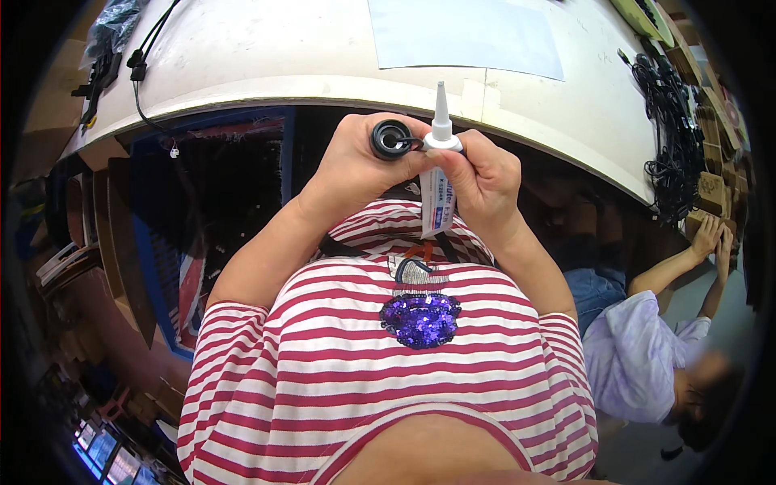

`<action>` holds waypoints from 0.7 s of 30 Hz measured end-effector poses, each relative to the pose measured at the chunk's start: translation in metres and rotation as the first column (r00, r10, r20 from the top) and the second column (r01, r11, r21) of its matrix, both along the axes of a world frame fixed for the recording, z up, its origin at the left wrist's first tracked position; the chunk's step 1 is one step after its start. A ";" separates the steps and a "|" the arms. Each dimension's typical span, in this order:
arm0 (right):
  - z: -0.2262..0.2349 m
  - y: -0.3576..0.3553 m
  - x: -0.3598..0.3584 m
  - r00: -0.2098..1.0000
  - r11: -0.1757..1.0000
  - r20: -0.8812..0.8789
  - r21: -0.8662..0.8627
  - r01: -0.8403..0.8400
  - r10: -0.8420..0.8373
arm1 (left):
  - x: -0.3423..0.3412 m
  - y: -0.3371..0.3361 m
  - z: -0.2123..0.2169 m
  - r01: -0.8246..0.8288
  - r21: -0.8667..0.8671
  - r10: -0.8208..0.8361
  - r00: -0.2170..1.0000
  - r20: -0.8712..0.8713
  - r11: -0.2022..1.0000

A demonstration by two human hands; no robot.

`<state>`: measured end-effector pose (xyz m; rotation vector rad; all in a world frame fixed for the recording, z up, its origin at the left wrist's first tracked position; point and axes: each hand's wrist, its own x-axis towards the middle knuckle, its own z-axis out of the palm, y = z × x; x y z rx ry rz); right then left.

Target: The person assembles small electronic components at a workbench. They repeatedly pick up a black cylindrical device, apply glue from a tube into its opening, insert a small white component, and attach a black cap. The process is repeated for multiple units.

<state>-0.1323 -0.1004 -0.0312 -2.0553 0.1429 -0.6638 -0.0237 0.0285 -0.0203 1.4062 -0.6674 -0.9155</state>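
Observation:
My left hand (347, 158) is closed around a black cylindrical piece (391, 139), whose round open end faces up. A small black loop or tab sticks out from that piece toward the right. In my right hand (489, 178) is a white glue tube (437, 198) with blue print, held upright. Its pointed white nozzle (441, 113) points up and away from me. Both hands are close together in front of my chest, just off the table's near edge, and the tube's neck is right beside the black piece. The tube's lower end hangs below my right fingers.
A white table (275, 48) spans the front, with a pale sheet (465, 36) on it. Black cables (667, 121) lie bundled at its right; another cable (139, 69) hangs at left. A blue crate (153, 250) stands below left. Another person (638, 356) works at the right.

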 end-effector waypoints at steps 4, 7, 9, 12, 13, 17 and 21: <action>-0.001 0.000 -0.001 1.000 1.000 -0.001 0.009 -0.017 0.017 | -0.001 0.000 0.001 -0.005 -0.003 0.005 0.999 0.041 1.000; -0.001 0.000 0.000 0.999 0.999 0.015 0.032 -0.033 0.032 | -0.002 0.001 0.002 -0.011 0.003 0.011 0.999 0.051 1.000; -0.002 0.000 0.000 0.999 0.999 0.017 0.021 -0.040 0.039 | -0.003 0.001 0.002 -0.021 -0.007 0.021 0.999 0.036 1.000; -0.001 0.000 0.000 0.999 0.998 0.012 0.031 -0.051 0.051 | -0.004 0.001 0.000 -0.032 -0.031 0.033 0.999 0.023 0.999; -0.001 -0.001 -0.001 0.999 0.998 0.010 0.038 -0.054 0.054 | -0.004 0.001 -0.001 -0.032 -0.034 0.033 0.999 0.030 0.999; 0.001 0.000 -0.001 0.999 0.998 0.007 0.045 -0.047 0.047 | -0.004 0.001 -0.002 -0.038 -0.038 0.039 0.999 0.028 0.999; 0.005 -0.003 0.000 0.999 0.998 -0.041 0.046 -0.034 0.036 | 0.001 -0.001 0.003 0.012 0.038 -0.012 1.000 0.004 0.999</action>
